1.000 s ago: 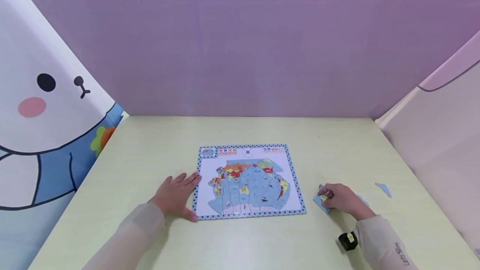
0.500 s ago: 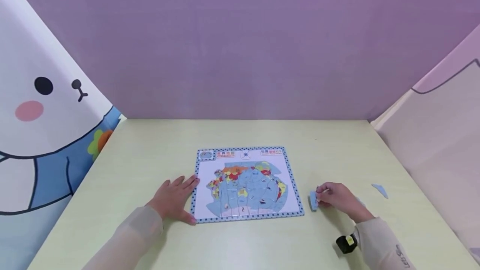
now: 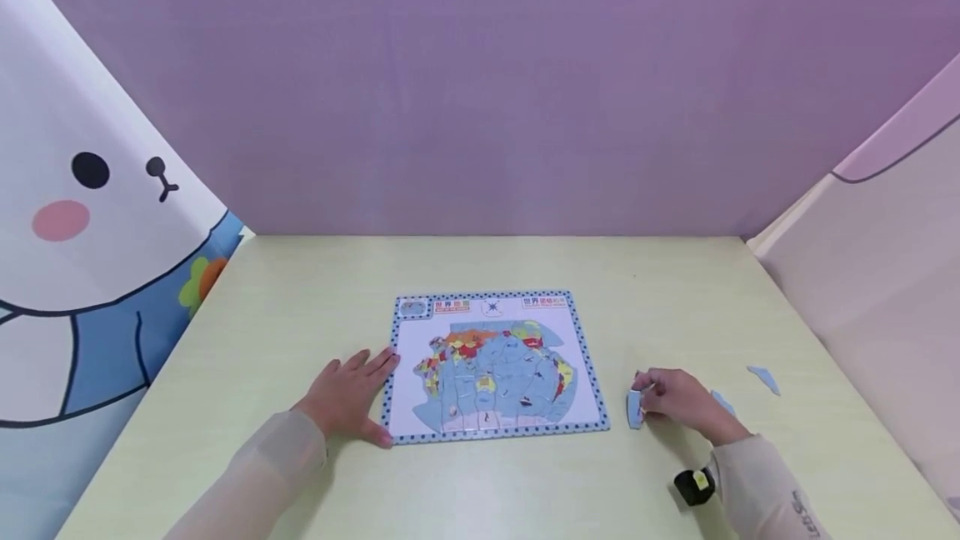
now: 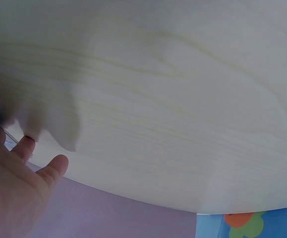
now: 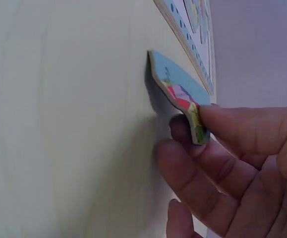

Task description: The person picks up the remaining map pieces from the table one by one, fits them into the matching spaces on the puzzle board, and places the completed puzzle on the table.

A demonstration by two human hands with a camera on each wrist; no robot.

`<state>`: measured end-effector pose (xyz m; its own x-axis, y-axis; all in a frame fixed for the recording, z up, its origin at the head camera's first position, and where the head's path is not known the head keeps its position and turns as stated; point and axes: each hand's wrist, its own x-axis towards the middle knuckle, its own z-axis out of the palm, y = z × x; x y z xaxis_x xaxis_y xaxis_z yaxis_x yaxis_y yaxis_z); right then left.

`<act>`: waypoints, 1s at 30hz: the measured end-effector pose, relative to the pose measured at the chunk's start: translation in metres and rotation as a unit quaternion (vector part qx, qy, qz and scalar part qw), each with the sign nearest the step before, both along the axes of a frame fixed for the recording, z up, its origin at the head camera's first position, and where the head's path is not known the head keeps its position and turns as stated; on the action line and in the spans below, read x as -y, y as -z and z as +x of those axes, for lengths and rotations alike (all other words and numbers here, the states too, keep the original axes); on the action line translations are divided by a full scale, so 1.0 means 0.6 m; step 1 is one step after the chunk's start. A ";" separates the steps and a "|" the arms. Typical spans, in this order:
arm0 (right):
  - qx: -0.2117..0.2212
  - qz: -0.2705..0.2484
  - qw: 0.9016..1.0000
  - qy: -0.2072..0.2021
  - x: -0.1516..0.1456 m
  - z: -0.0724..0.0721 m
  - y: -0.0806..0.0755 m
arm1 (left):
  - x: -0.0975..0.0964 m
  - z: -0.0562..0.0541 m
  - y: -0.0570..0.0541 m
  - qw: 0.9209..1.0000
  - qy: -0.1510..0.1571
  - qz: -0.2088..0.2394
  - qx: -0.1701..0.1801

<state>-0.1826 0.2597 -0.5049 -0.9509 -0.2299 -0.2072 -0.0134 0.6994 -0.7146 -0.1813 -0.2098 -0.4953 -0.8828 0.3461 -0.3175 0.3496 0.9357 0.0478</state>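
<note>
A world map puzzle board (image 3: 408, 365) with a blue dotted border lies mid-table, many pieces set into it. My left hand (image 3: 349, 394) rests flat at its left edge, fingers spread, fingertips and thumb touching the border. To the right of the board, my right hand (image 3: 678, 398) pinches a puzzle piece (image 3: 634, 409) between thumb and fingers. In the right wrist view this puzzle piece (image 5: 178, 84) is light blue with red, pink, yellow and green patches, tilted close over the table. In the left wrist view, part of the left hand (image 4: 19, 183) shows at the lower left.
Two loose blue puzzle pieces lie on the table to the right: one piece (image 3: 764, 379) farther out, another piece (image 3: 722, 402) partly behind the right hand. A black wrist device (image 3: 694, 487) sits at the right cuff. A purple wall (image 3: 480, 90) stands along the table's back edge.
My right hand has turned the puzzle piece from lying flatter to a steeper tilt, staying near the same spot. The left hand keeps its place on the board.
</note>
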 end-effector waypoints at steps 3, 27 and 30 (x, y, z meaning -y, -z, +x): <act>0.004 -0.004 1.000 -0.009 -0.002 0.001 -0.006 | 0.000 -0.001 0.001 1.000 -0.001 0.002 0.000; -0.007 0.017 0.999 0.027 -0.003 0.001 -0.009 | -0.001 -0.007 0.003 1.000 -0.001 -0.008 0.005; 0.007 0.033 0.999 0.036 -0.004 0.002 -0.006 | 0.000 -0.003 0.003 1.000 -0.004 -0.005 0.008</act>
